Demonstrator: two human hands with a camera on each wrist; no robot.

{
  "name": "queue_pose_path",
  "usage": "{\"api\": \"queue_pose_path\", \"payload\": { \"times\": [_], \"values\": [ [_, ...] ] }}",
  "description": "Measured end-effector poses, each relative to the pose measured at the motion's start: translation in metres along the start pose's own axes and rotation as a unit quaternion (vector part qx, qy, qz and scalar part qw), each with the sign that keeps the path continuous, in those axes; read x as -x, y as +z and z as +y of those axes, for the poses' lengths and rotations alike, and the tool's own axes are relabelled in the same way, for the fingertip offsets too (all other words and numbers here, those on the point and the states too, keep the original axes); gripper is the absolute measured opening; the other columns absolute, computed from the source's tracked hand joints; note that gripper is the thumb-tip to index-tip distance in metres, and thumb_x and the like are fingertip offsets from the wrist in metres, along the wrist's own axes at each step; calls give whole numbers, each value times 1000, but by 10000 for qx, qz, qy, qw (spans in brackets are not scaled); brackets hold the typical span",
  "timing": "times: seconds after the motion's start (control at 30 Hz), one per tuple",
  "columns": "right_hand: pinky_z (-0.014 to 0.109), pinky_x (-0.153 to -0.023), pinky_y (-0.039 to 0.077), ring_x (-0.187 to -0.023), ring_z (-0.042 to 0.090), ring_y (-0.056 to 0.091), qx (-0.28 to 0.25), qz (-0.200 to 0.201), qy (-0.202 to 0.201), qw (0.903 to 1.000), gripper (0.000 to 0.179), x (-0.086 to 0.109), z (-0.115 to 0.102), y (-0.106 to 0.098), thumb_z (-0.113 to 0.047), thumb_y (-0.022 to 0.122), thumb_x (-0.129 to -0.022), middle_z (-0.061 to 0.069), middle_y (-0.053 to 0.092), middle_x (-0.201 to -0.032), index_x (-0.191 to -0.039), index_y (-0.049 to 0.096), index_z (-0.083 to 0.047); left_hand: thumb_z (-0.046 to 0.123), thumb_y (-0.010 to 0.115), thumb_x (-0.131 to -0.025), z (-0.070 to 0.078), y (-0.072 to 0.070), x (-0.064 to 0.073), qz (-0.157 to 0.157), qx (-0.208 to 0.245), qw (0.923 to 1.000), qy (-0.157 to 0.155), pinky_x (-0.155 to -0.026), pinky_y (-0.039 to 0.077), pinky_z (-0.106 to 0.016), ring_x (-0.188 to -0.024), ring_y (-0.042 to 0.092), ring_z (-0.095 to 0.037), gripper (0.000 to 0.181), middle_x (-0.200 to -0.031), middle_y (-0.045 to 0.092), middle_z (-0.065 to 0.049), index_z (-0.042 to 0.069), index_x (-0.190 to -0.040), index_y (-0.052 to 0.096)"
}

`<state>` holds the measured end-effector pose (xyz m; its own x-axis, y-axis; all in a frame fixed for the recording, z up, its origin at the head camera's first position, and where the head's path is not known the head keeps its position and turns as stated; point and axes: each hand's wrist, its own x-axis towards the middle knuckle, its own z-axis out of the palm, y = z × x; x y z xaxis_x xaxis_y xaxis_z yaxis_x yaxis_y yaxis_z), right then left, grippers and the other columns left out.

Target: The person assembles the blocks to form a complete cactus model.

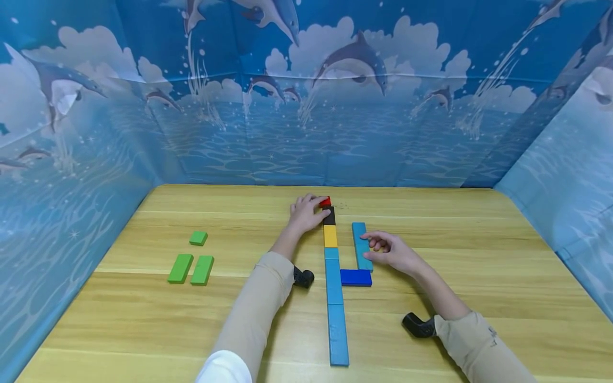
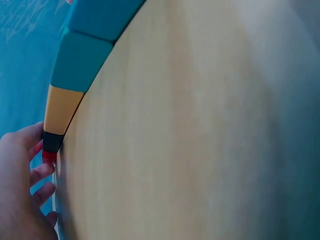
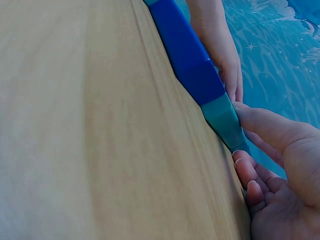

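The left hand point(image 1: 304, 215) reaches to the table's point(image 1: 268, 346) 12 o'clock, a fingertip touching the red block point(image 1: 325, 203), thumb at the black block point(image 1: 330, 219) – whether it pinches either, I cannot tell. The yellow block point(image 1: 330, 236) lies next, toward 6 o'clock. The right hand point(image 1: 395, 255) touches a light blue bar point(image 1: 358, 234) at its 3 o'clock edge – thumb and forefinger apart, grip loose. The dark blue block point(image 1: 356, 277) sits at the bar's 6 o'clock end, green blocks point(image 1: 180, 268) well apart toward 9 o'clock
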<state>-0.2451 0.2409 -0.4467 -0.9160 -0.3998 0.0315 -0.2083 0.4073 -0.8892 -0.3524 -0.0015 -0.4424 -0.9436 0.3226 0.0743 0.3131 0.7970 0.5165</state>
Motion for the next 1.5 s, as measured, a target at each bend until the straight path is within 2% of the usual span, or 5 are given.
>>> {"api": "queue_pose_path", "payload": {
  "times": [0.3, 0.77, 1.33, 1.5],
  "values": [
    [23, -64, 35, -78, 22, 41, 38, 23, 67, 10000, 44, -1, 1, 0, -17, 67, -84, 14, 49, -93, -122, 53, -1, 40, 47, -94, 1, -1, -1, -195, 55, 9997, 117, -97, 22, -45, -120, 32, -26, 47, -136, 40, -3, 28, -138, 41],
    [22, -64, 35, -78, 21, 41, 52, 19, -11, 10000, 44, 0, 2, 0, -16, 67, -84, 15, 48, -92, -122, 53, -1, 40, 47, -94, 0, 2, 0, -149, 48, 9998, 156, -94, 22, -44, -120, 32, -25, 45, -136, 40, -2, 29, -138, 41],
    [23, -64, 35, -78, 21, 41, 55, 7, -37, 10000, 43, 0, 4, 1, -16, 66, -84, 14, 48, -92, -122, 53, -1, 40, 50, -92, -4, 5, 0, -36, 364, 9991, 225, -93, 22, -44, -116, 34, -24, 44, -135, 42, -2, 29, -134, 47],
    [23, -64, 36, -78, 22, 41, 61, 17, -39, 10000, 42, -1, 4, 1, -16, 66, -84, 14, 48, -92, -121, 53, -1, 41, 51, -92, -7, 5, -1, 86, 610, 9978, 229, -97, 21, -47, -121, 33, -27, 45, -134, 43, -3, 27, -134, 47]
  ]
}}
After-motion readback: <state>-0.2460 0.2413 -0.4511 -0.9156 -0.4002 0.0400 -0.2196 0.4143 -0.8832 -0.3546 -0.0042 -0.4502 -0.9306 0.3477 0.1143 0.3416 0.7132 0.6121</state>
